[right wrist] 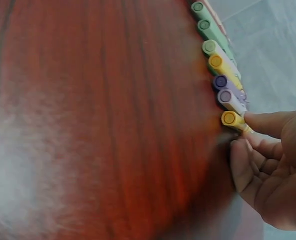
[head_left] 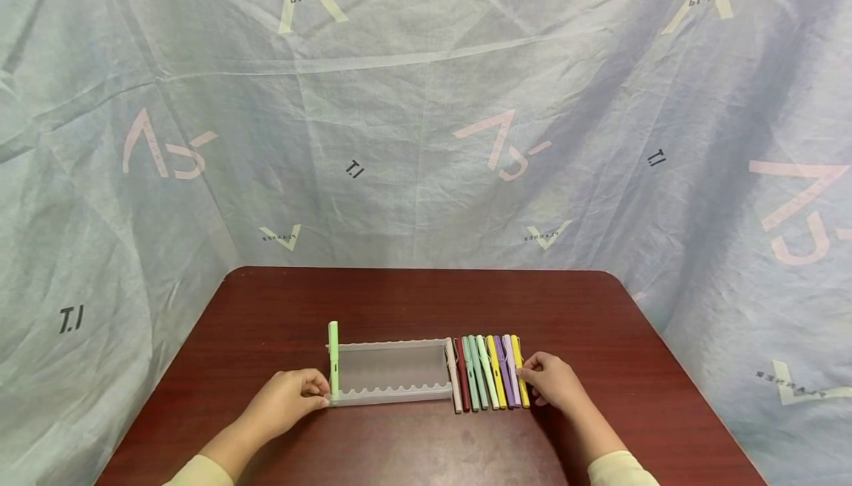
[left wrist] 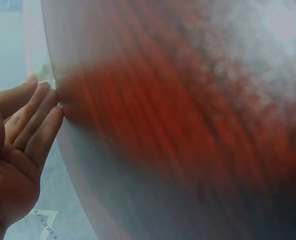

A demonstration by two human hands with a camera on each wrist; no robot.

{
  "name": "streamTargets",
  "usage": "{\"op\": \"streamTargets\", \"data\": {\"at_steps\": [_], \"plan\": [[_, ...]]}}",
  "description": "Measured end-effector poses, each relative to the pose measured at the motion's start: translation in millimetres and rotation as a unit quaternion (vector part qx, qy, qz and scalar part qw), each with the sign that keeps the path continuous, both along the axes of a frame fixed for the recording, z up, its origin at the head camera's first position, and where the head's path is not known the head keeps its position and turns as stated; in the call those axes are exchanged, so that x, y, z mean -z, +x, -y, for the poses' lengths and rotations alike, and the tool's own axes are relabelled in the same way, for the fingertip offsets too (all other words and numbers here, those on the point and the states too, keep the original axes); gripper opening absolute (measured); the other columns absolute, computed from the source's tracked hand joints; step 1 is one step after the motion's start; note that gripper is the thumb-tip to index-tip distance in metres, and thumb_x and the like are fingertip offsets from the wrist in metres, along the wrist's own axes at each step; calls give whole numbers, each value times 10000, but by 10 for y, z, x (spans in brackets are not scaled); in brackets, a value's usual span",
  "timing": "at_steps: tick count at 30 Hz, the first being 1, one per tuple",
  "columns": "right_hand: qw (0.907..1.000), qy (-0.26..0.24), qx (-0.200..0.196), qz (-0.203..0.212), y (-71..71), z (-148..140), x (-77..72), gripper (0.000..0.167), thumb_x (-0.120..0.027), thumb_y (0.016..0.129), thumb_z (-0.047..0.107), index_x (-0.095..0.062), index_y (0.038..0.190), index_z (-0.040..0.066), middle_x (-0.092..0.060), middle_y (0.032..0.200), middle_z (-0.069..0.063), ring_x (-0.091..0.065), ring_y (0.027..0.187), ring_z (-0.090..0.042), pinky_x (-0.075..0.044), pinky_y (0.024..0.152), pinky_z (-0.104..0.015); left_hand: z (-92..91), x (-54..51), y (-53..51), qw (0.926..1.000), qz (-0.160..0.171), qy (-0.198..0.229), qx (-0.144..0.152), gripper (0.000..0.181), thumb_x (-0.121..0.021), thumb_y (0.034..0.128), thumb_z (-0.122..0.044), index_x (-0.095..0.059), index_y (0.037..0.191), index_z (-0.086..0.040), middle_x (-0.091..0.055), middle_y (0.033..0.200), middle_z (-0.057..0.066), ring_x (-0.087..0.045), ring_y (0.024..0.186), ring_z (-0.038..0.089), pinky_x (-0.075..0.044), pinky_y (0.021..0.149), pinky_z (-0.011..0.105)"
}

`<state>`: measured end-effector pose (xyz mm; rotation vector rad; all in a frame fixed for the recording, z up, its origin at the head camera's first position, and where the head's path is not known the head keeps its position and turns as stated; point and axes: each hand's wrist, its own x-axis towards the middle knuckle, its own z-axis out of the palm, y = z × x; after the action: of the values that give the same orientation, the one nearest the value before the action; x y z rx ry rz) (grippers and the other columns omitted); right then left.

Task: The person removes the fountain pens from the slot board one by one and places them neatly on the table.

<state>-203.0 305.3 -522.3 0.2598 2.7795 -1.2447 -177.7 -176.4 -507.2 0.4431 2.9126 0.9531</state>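
Note:
A translucent pen tray (head_left: 393,397) with notched long edges lies on the table. Across its left end rests a light green pen (head_left: 334,360). My left hand (head_left: 288,399) pinches the tray's front left corner between thumb and fingers; in the left wrist view the hand (left wrist: 20,135) hides most of that contact. Beside the tray's right end, several capped pens lie side by side in a row. At the row's right end is a yellow pen (head_left: 523,390), which my right hand (head_left: 554,381) pinches. The right wrist view shows the thumb against this yellow pen (right wrist: 229,118), fingers curled below.
The row includes a beige pen (head_left: 453,379) nearest the tray, a dark red pen (head_left: 463,382), a purple pen (head_left: 506,379) and a lilac pen (head_left: 513,375). They lie on a reddish-brown table (head_left: 413,301) with rounded far corners. Grey printed cloth (head_left: 413,116) hangs around it.

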Motion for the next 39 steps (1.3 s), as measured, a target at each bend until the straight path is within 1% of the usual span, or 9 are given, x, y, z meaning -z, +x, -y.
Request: {"op": "streamTargets", "data": {"at_steps": [4,8,10,12,15,19,25,31,39], "plan": [[9999,98,33,119,-21,-28,-84,284,-663,935,326,-612,903,48,-577,731,-88,-565,572,-200,-530,511,-335,-4,0,-6,10000,-23,-15,34,139,-785,819,-241,-653,852,-274,-673,801,-211,-618,786,-35,-490,711,247],[9999,115,12,-39,-83,-33,-212,340,-611,965,377,-608,942,38,-590,756,-106,-571,576,-204,-522,526,-325,-9,-3,-11,10000,-17,-9,25,141,-786,818,-237,-654,851,-273,-673,805,-210,-622,790,-32,-493,715,249],[9998,-28,-103,-178,-124,-10,-277,343,-596,977,374,-613,981,32,-610,783,-120,-585,611,-208,-528,548,-325,-8,-3,-10,10000,-25,-12,20,143,-788,815,-236,-654,848,-273,-673,803,-209,-619,786,-34,-491,714,249],[9985,-397,-252,-292,-153,29,-336,336,-595,982,357,-617,1027,25,-621,808,-147,-600,655,-235,-541,583,-344,-7,-1,-8,10000,-37,-27,17,145,-790,813,-236,-653,845,-274,-671,799,-210,-615,781,-40,-490,713,247],[9912,-1103,-562,-470,-176,121,-401,319,-596,989,309,-606,1074,2,-622,881,-200,-630,727,-298,-556,640,-399,-4,4,-4,10000,-43,-36,27,147,-791,812,-237,-652,843,-275,-668,792,-214,-606,772,-50,-486,707,243],[9757,-1827,-1023,-649,-184,286,-442,331,-599,988,296,-605,1102,-14,-625,991,-254,-653,845,-382,-563,724,-465,0,10,-6,10000,-55,-18,38,147,-790,813,-236,-651,842,-275,-668,790,-215,-605,768,-53,-486,703,241],[9593,-2152,-1705,-657,-159,578,-415,375,-595,990,297,-603,1155,-40,-644,1082,-287,-672,974,-388,-549,829,-507,9,12,-9,10000,-61,-17,63,140,-785,819,-248,-652,849,-280,-669,795,-223,-610,776,-55,-488,708,240],[9448,-2411,-2161,-511,-124,880,-369,391,-599,989,253,-582,1194,-80,-645,1122,-297,-668,1028,-398,-554,852,-469,9,4,-5,10000,-16,19,62,142,-785,820,-246,-650,851,-281,-671,798,-221,-617,782,-48,-491,712,241],[9351,-2520,-2470,-324,-92,1256,-323,373,-601,987,224,-588,1230,-58,-661,1149,-264,-675,1044,-375,-540,880,-480,10,-1,-3,10000,-3,37,59,143,-784,821,-245,-649,850,-282,-671,802,-219,-620,787,-44,-493,715,244]]}}
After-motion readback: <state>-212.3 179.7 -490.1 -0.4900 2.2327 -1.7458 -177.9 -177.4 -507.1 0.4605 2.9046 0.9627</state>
